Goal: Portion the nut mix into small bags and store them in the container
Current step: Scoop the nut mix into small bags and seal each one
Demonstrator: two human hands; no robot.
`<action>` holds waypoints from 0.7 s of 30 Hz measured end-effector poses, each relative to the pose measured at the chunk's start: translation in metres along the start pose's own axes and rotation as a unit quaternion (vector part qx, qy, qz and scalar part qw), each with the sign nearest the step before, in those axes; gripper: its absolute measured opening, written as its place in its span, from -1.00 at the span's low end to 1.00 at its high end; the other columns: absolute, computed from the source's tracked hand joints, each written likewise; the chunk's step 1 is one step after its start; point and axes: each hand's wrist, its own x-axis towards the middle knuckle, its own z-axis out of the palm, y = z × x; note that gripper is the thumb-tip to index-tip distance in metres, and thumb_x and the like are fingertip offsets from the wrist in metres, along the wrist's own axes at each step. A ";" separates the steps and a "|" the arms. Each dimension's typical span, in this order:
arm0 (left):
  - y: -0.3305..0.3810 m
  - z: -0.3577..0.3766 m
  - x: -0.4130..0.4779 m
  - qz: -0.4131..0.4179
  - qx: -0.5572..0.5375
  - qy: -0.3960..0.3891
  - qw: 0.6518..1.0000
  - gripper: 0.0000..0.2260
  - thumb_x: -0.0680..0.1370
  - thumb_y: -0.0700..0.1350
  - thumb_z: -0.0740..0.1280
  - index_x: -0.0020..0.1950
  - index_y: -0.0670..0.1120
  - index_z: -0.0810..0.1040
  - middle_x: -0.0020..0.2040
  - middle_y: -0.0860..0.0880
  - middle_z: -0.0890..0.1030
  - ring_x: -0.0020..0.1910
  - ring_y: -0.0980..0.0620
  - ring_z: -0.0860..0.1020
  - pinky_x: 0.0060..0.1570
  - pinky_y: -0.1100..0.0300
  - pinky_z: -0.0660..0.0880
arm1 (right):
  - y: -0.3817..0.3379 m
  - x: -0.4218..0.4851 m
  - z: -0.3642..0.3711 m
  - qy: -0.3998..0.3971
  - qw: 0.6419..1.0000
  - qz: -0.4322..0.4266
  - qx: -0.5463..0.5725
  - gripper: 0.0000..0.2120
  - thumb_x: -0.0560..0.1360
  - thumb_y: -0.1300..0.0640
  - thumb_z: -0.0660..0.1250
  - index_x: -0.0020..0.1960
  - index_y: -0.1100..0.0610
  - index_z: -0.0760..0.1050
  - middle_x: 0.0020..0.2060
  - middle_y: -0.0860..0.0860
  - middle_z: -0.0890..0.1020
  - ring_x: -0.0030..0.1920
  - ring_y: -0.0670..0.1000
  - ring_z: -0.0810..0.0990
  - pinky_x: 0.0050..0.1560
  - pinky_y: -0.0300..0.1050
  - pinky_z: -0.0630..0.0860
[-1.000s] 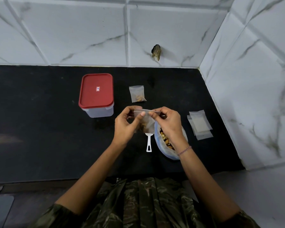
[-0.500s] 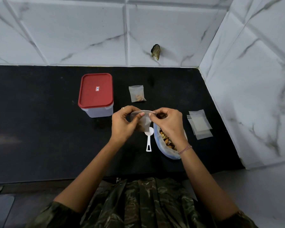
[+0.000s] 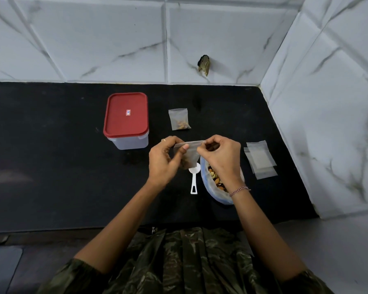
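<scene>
Now pinching the small bag point(image 3: 188, 159) by its top corners, left hand point(image 3: 163, 161) and right hand point(image 3: 222, 159) fingers point(image 3: 184, 147), above the counter point(image 3: 51, 145). Holds its seal crosswise, with the container point(image 3: 125, 122) off left, nearer the left hand.

- Left side: broad bare stretch of black countertop point(image 3: 51, 158); you pass freely here.
- Left of centre: tall translucent box with red lid point(image 3: 125, 115); it blocks low sweeps.
- Behind centre: flat clear pouch of nuts point(image 3: 179, 119), apart from the box; a lane runs between them.
- Centre: your left hand point(image 3: 163, 161) and right hand point(image 3: 221, 155), pinching a small clear plastic bag point(image 3: 189, 154), partly cover the white plastic scoop point(image 3: 193, 181) and the open blue-tinted bag of nut mix point(image 3: 218, 195).
- Right: stacked flat clear bags point(image 3: 260, 159), near the white marble-tile side wall point(image 3: 327, 124).
</scene>
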 end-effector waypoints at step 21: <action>-0.022 0.010 0.043 -0.225 -0.167 0.104 0.954 -0.93 0.53 -0.13 0.36 -0.02 -0.08 0.62 -0.08 0.01 0.66 -0.05 0.13 0.64 -0.10 0.25 0.59 | 0.027 0.038 0.041 -0.125 0.943 0.199 0.237 -0.90 0.52 0.09 0.32 0.01 0.07 0.55 -0.02 0.02 0.64 0.06 0.03 0.62 0.02 -0.08 0.60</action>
